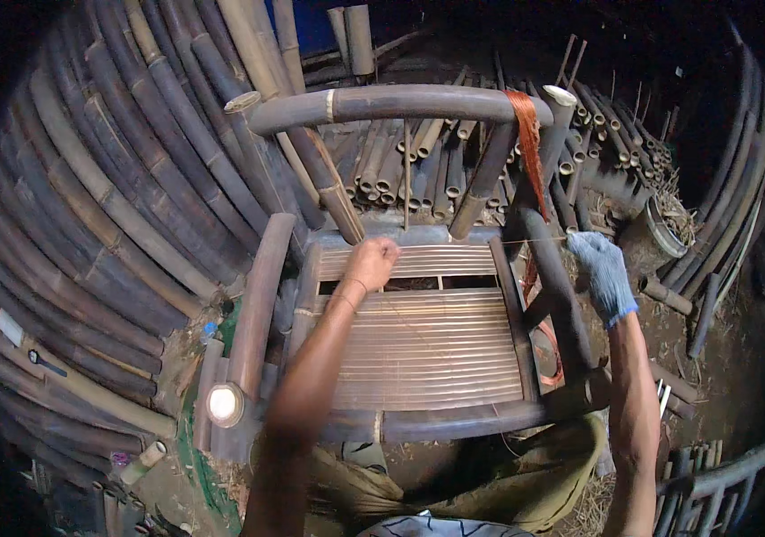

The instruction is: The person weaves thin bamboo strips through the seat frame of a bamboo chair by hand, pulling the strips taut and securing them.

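In front of me stands a dark bamboo chair (400,106), its seat of pale bamboo slats (427,349) crossed by thin strands. A dark gap shows between the rear slats and the main group. My bare left hand (373,264) is closed over the rear slats; what its fingers hold, if anything, is hidden. At the right, beyond the armrest, my right hand (601,273) in a blue-grey knit glove pinches a thin orange strand (534,239) pulled out sideways from the seat's rear right corner. An orange bundle of strands (525,134) hangs over the right end of the backrest's top rail.
Long dark bamboo poles (123,170) lean along the left. Cut bamboo tubes (418,166) are stacked behind the chair. A bucket of shavings (664,228) stands at the right, with another bamboo frame (722,474) at lower right. A box cutter (45,362) lies on poles at left.
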### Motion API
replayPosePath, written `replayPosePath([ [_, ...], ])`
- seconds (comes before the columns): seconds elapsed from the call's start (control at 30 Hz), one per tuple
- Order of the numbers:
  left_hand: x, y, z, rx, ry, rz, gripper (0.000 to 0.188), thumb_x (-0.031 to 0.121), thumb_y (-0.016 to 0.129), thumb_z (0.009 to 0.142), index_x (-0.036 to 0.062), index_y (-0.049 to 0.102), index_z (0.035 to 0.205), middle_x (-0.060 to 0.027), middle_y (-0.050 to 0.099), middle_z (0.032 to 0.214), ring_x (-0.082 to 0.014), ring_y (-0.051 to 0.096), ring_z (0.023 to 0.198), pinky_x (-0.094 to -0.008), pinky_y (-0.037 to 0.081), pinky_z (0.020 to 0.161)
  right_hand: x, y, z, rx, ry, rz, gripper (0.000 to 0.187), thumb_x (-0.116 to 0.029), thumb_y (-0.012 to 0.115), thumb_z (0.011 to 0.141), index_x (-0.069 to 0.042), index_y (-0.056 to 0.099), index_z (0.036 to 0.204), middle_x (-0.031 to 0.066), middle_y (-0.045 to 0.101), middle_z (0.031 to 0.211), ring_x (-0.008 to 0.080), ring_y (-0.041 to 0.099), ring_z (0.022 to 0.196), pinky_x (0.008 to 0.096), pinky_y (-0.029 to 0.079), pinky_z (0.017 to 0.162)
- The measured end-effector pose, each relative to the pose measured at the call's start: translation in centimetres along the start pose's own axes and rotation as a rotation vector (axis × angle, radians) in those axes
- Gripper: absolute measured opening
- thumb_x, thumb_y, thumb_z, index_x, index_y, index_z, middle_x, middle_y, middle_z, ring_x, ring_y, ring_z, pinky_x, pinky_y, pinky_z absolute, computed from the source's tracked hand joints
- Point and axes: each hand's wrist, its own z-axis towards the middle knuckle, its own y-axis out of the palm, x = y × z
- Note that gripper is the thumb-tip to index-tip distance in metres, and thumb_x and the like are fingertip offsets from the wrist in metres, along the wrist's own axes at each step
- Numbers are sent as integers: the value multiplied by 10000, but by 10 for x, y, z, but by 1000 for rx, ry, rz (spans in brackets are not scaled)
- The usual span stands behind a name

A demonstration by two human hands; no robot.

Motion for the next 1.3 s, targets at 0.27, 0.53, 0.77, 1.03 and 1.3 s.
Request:
replayPosePath([
  [0.27,-22,133,3,-412,-122,234,393,318,430,933,22,667,1036,-211,667,1080,-396,631,1012,-521,470,889,36,144,46,-119,-38,-942,255,-220,564,866,-86,715,1020,185,707,902,370,687,885,448,546,767],
  [0.53,-8,137,1,-406,-121,401,352,298,455,925,85,734,952,-160,718,921,-354,687,929,-498,466,938,76,249,62,-670,-395,-1025,191,-230,646,757,-94,744,848,173,712,873,354,699,821,424,562,723],
  [0.77,-61,155,45,-678,-138,271,406,252,464,861,-18,674,1079,-241,635,1172,-389,615,1093,-458,466,950,104,271,89,-1120,365,272,140,-208,632,768,-87,700,790,128,663,759,298,652,711,402,527,637],
  [1.03,-76,173,62,-778,-180,308,426,212,481,817,-3,655,1141,-236,610,1235,-356,589,1167,-417,445,986,111,274,86,-1170,555,506,145,-177,594,808,-70,642,723,74,596,618,230,589,581,379,479,538],
  [1.3,-26,164,50,-485,-573,177,455,217,561,790,25,655,1191,-197,559,1342,-351,507,1279,-535,298,1076,91,230,80,-1036,6,-68,225,-200,554,858,-42,647,728,81,629,625,211,601,548,370,489,513],
])
